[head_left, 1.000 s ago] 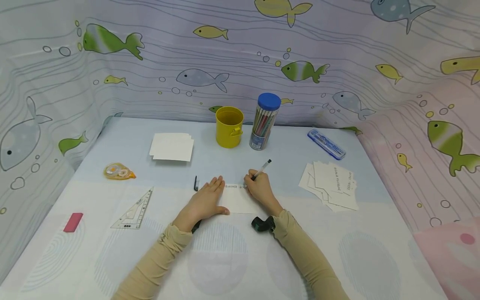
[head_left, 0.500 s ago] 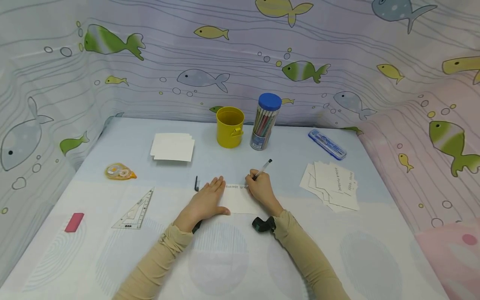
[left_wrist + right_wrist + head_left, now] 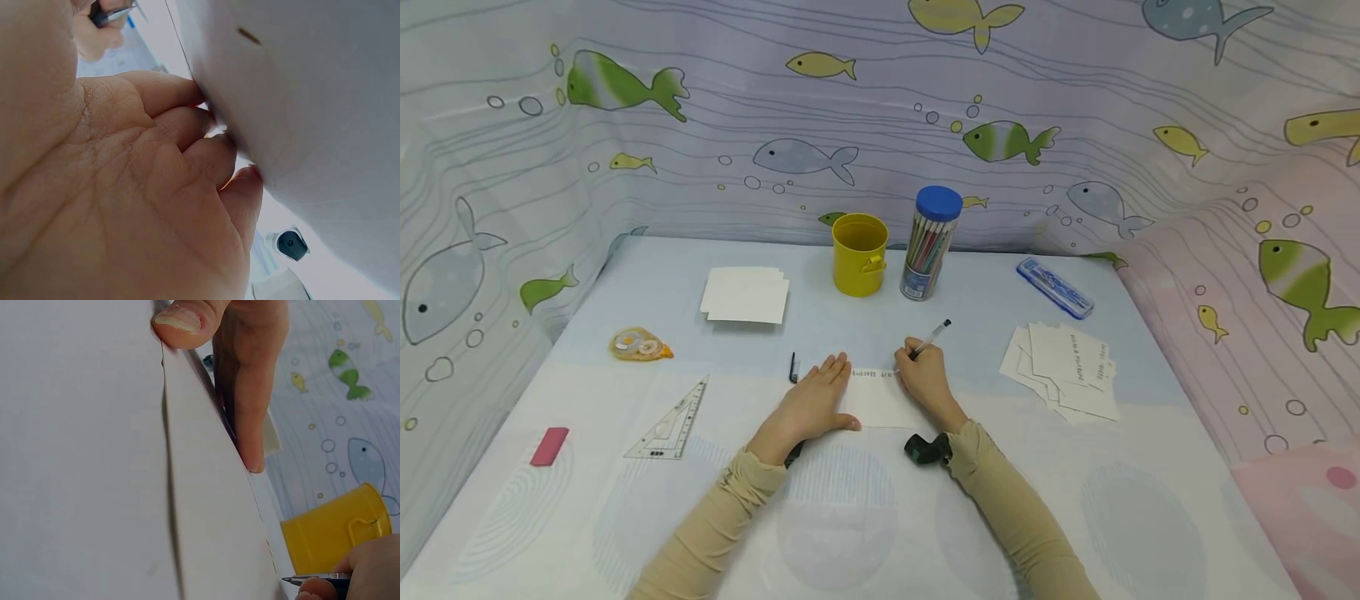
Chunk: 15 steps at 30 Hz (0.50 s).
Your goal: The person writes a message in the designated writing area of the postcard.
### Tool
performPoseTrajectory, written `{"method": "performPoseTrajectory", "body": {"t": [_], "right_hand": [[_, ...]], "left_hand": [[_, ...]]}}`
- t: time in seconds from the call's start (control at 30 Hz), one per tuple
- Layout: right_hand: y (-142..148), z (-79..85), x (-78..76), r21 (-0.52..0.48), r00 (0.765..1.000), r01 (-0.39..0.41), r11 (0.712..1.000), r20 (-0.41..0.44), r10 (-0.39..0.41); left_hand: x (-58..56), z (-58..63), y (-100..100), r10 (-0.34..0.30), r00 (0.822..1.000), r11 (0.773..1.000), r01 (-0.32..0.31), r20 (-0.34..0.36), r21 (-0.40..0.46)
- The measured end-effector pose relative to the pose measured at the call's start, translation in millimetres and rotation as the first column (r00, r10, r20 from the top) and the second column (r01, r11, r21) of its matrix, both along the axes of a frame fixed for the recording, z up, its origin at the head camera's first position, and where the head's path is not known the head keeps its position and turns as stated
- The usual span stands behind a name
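Observation:
A white card (image 3: 883, 407) with a line of dark handwriting along its far edge lies on the table. My left hand (image 3: 808, 404) rests on its left side, fingers extended and thumb spread on the card. In the left wrist view the palm of the left hand (image 3: 144, 187) faces the camera. A clear-barrelled pen (image 3: 937, 332) with a black end is pinched in my right hand (image 3: 925, 377), its tip at the end of the writing. The right wrist view shows the pen (image 3: 315, 576) with its tip at the card's edge. A black pen cap (image 3: 793, 367) lies beside my left fingers.
Behind stand a yellow bucket (image 3: 859, 262) and a blue-lidded tub of pencils (image 3: 927, 250). Blank cards (image 3: 745, 294), written cards (image 3: 1067, 367) and a blue case (image 3: 1055, 288) lie around. Leftward are a correction tape (image 3: 638, 343), a set square (image 3: 668, 423) and a pink eraser (image 3: 549, 447).
My right hand has shifted slightly right along the line of writing, and the pen's upper end leans further right. The left hand holds its place on the card.

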State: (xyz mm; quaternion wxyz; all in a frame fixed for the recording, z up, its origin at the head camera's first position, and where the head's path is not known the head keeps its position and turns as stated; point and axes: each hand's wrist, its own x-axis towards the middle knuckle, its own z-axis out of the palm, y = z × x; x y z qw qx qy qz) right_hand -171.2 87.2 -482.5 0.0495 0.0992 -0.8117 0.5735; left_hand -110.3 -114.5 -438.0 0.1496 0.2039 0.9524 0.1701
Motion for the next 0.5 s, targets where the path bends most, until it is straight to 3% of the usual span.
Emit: {"method": "performPoseTrajectory", "body": {"t": [0.3, 0.5], "right_hand": [[-5.6, 1.2, 0.8, 0.082, 0.999, 0.043, 0.996, -0.012, -0.042], [-9.4, 18.3, 11.1, 0.055, 0.998, 0.061, 0.997, 0.000, -0.061]], "left_hand": [[0.1, -0.8, -1.5, -0.003, 1.000, 1.000, 0.003, -0.007, -0.010], [0.7, -0.8, -0.7, -0.004, 1.000, 1.000, 0.004, -0.003, -0.008]]}}
